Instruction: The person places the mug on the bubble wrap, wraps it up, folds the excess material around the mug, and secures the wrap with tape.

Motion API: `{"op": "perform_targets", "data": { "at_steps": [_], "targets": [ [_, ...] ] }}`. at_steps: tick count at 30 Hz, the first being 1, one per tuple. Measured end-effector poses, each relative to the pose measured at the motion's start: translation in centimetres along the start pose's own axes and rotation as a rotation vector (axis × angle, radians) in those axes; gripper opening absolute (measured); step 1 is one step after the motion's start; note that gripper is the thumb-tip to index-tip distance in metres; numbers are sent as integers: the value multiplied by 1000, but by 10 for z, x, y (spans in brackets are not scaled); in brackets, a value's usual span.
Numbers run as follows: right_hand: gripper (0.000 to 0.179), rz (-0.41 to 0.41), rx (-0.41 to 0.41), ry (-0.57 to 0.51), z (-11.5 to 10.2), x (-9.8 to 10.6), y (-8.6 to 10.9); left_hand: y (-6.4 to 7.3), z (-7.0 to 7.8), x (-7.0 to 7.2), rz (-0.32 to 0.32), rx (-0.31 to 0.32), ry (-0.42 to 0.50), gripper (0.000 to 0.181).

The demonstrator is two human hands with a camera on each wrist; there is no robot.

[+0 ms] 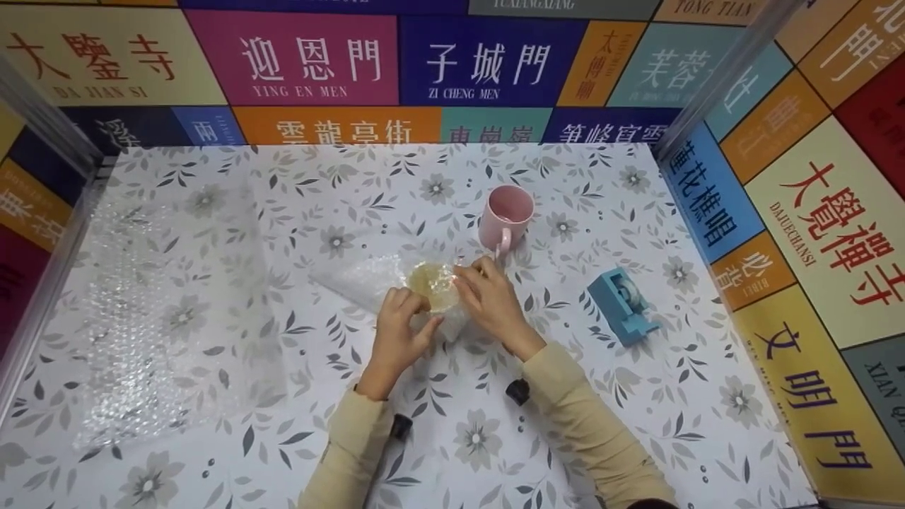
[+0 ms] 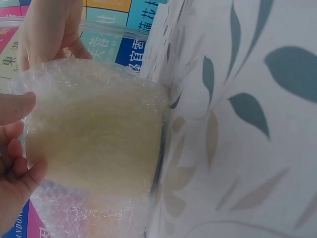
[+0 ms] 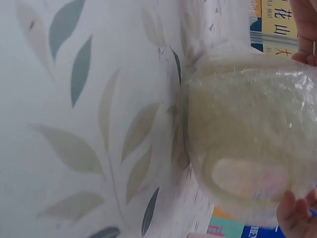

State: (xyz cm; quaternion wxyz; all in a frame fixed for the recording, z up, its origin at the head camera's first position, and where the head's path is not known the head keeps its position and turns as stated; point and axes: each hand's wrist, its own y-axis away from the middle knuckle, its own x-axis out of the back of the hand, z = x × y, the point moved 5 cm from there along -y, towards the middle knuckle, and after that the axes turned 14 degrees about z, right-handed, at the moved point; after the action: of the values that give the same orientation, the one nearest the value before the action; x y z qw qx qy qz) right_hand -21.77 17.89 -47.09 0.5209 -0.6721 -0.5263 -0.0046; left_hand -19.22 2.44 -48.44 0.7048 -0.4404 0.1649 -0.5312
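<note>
A yellowish mug [image 1: 431, 283], loosely wrapped in clear bubble wrap [image 1: 368, 276], stands mid-table between the two hands. Its loop handle shows through the film in the right wrist view. My left hand [image 1: 403, 329] grips the wrap at the mug's near left rim, fingers curled and thumb held apart. From the right, my right hand [image 1: 491, 297] pinches the wrap at the upper edge. Seen from the left wrist, the film [image 2: 94, 79] bunches above the rim, with left fingers [image 2: 32, 176] against it. Just behind the right hand stands a bare pink mug [image 1: 507, 215].
A large flat sheet of bubble wrap [image 1: 134, 318] lies along the left side of the table. To the right sits a blue tape dispenser [image 1: 622, 307] with a roll in it. Printed panels [image 1: 311, 63] wall the floral tabletop [image 1: 477, 438] at the back and sides.
</note>
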Motion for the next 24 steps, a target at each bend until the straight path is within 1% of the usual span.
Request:
{"op": "perform_targets", "data": {
  "at_steps": [4,7,9,12,16,19,22,24],
  "targets": [
    [39,-121,-12,-143,6,2,3,-2,-2,2,24,20,19,25],
    [49,-197,-13,-171,8,3,5,-3,-3,2,21,36,23,25],
    [51,-215,-8,-169,9,3,5,-3,-3,2,19,40,20,26],
    [51,-184,18,-136,8,3,5,-2,-2,2,17,23,7,28],
    [46,-94,42,-99,4,1,4,0,-2,2,10,-20,-5,28],
    [43,-52,17,-101,3,0,4,2,-1,3,-18,-44,-14,27],
    [43,-46,-16,-93,3,0,4,5,-1,7,-39,-49,-12,28],
    [44,-53,-33,-88,3,0,4,7,-5,13,-25,-21,-23,26]
  ]
}}
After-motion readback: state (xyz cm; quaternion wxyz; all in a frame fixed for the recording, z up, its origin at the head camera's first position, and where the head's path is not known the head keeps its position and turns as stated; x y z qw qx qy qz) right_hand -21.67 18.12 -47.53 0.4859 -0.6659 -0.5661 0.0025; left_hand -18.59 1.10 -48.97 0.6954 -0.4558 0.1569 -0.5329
